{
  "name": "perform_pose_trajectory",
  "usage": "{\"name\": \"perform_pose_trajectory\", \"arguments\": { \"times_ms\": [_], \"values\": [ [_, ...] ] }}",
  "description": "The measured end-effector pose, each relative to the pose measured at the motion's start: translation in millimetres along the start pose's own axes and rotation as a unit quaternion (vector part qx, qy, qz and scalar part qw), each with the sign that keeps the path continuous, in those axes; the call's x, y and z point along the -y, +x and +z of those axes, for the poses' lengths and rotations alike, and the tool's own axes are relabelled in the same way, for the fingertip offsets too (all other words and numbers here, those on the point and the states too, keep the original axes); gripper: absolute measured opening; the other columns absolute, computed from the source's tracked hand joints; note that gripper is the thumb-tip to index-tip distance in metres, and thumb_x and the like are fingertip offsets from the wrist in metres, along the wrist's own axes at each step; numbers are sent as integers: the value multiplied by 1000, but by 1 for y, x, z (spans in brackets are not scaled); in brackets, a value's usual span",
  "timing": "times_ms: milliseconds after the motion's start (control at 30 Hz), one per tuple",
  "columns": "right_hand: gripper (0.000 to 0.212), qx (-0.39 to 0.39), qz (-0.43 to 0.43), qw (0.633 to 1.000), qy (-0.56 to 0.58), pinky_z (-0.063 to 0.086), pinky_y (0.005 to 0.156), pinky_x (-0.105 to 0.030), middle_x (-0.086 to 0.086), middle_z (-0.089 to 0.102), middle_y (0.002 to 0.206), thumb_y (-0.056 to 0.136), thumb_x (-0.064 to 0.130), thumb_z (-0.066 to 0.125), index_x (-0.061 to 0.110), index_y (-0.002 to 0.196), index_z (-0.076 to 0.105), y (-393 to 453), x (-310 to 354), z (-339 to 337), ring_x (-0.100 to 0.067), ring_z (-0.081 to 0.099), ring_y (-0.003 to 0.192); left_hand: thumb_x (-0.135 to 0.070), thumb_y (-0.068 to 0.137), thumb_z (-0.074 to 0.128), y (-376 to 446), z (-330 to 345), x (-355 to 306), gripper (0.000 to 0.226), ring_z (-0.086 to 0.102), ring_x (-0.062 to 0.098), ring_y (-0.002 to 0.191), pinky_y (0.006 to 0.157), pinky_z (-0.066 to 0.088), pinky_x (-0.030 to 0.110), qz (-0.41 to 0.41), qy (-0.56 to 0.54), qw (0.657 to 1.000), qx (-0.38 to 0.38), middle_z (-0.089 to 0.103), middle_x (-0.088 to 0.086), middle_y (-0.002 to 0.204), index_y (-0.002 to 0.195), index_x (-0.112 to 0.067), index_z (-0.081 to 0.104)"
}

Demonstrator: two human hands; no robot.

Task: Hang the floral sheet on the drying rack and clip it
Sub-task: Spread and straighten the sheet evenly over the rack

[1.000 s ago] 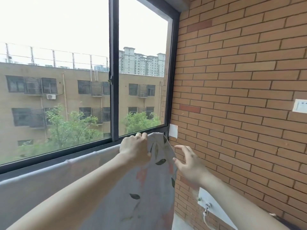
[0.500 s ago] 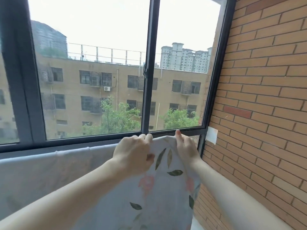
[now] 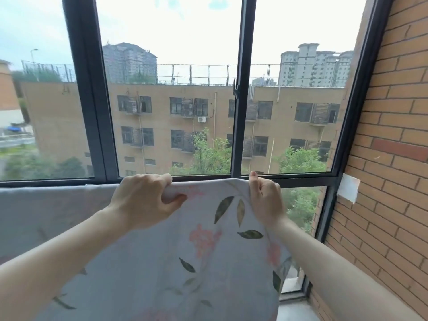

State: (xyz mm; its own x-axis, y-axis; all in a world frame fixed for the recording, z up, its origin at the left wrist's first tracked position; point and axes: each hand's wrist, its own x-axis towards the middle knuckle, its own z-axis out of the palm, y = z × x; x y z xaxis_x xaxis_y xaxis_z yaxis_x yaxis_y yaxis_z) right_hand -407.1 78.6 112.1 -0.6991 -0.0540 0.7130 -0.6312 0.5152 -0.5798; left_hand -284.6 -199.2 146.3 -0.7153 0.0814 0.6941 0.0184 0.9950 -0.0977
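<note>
Left hand (image 3: 144, 200) and right hand (image 3: 266, 200) are both gripping the floral sheet (image 3: 185, 262) by its top fold, below the window frame (image 3: 238, 89). Rack hidden under cloth. Suggest pulling the edge level and taut before clipping.

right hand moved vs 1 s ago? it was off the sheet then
Yes. The right hand has moved left, away from the brick wall, onto the floral sheet and now grips its top edge near the left hand.
</note>
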Motion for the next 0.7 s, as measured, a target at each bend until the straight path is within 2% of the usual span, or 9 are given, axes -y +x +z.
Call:
{"name": "perform_pose_trajectory", "arguments": {
  "times_ms": [133, 300, 467, 600, 700],
  "values": [
    [63, -1, 6, 1000, 5, 21, 47, -32, 5, 34, 40, 109, 37, 41, 19, 50, 29, -1, -3, -3, -13, 32, 41, -81, 85, 44, 5, -7, -15, 57, 56, 18, 64, 62, 36, 33, -35, 8, 999, 31, 57, -10, 67, 71, -25, 43],
    [64, -10, 20, 1000, 8, 20, 48, -30, 3, 33, 40, 109, 32, 42, 9, 50, 32, 1, -18, -19, -17, 30, 41, -73, 91, 42, 6, -5, -51, 46, 54, 16, 73, 73, 34, 34, 15, -9, 999, 31, 54, -12, 77, 84, -28, 46],
    [64, -9, 28, 1000, 9, 25, 50, -34, -4, 38, 41, 110, 30, 42, 3, 52, 34, 5, -26, -32, -26, 37, 44, -78, 92, 34, -11, -13, -4, 60, 51, 17, 56, 60, 35, 33, -56, -2, 998, 7, 50, -10, 58, 65, -24, 39],
    [64, -9, 34, 999, 15, 28, 49, -35, -5, 39, 41, 109, 33, 41, 9, 50, 33, 5, -23, -26, -27, 39, 44, -72, 97, 29, -40, -25, 44, 61, 47, 16, 53, 64, 34, 36, -82, 0, 996, -34, 46, -9, 54, 62, -24, 38],
    [61, -7, 35, 999, 15, 28, 49, -33, -2, 42, 43, 108, 32, 40, 15, 50, 34, 0, -13, -19, -25, 41, 45, -68, 98, 26, -48, -31, 63, 58, 47, 18, 54, 67, 36, 38, -100, 13, 994, -33, 47, -7, 55, 61, -24, 37]
  ]
}}
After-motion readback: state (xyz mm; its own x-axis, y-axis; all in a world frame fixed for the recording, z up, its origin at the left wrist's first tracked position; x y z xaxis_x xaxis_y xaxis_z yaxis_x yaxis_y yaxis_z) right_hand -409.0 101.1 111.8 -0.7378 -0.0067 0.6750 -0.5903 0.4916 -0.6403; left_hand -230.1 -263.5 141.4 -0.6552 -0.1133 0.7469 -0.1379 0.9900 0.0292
